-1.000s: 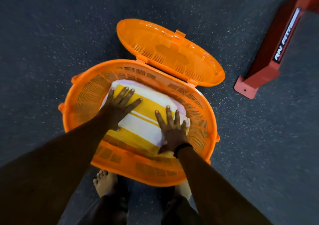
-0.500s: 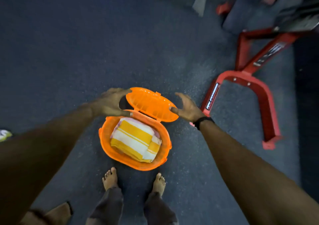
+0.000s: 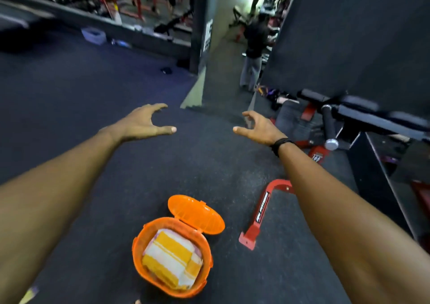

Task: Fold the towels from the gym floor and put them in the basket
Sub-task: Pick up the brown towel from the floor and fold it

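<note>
From the head camera, the orange basket (image 3: 139, 252) sits on the dark gym floor (image 3: 93, 94), low in the view between the person's 2 outstretched forearms. Its hinged lid (image 3: 196, 215) stands open, tipped back on the far side. Inside lies 1 folded towel (image 3: 171, 259) with yellow and white stripes, filling most of the basket; a paler pinkish cloth shows at its edges beneath, too hidden to tell what it is.

The left hand (image 3: 142, 124) hangs in the air well above and beyond the basket, fingers spread and loosely bent, holding nothing. The right hand (image 3: 258, 127) is likewise empty, thumb out and fingers loosely curved, with a black wristband (image 3: 280, 144) on the wrist. The 2 hands are well apart from each other.

A red steel frame foot (image 3: 258, 217) lies on the floor just right of the basket, with a padded bench (image 3: 356, 110) further right. Another person (image 3: 252, 52) stands far off in the passage.

Half a second ago both hands were at the lid's edges; now they are lifted clear of it, the view has tilted upward, and the lid is open as before, the towel in the same place.
</note>
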The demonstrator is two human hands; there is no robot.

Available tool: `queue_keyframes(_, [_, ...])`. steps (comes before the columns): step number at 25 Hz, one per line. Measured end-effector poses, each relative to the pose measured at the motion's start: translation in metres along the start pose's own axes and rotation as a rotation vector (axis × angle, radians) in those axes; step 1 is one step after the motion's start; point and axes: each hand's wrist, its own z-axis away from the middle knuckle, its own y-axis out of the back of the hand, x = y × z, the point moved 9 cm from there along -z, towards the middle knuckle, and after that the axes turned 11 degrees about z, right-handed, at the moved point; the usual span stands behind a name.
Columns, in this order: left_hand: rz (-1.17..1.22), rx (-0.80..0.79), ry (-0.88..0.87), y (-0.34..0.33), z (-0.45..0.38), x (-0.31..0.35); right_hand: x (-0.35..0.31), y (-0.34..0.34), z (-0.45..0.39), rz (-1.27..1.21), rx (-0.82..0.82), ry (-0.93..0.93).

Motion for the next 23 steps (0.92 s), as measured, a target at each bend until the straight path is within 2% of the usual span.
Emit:
queue_keyframes(2, [0.066, 0.061, -0.039, 0.02, 0.018, 0.009, -0.014, 0.025, 0.008, 0.038, 0.016, 0.041])
queue_keyframes(5, [0.051, 0.155, 0.001, 0.059, 0.045, 0.021, -0.037, 0.047, 0.013, 0.087, 0.006, 0.099])
queue_keyframes(10, [0.05, 0.277, 0.0, 0.105, 0.101, 0.018, -0.108, 0.067, 0.028, 0.131, 0.015, 0.241])
queue_keyframes(16, [0.08, 0.428, 0.063, 0.164, 0.189, -0.013, -0.216, 0.051, 0.051, 0.155, -0.015, 0.429])
queue_keyframes(23, [0.052, 0.63, 0.205, 0.233, 0.356, -0.071, -0.371, 0.009, 0.121, 0.144, -0.069, 0.642])
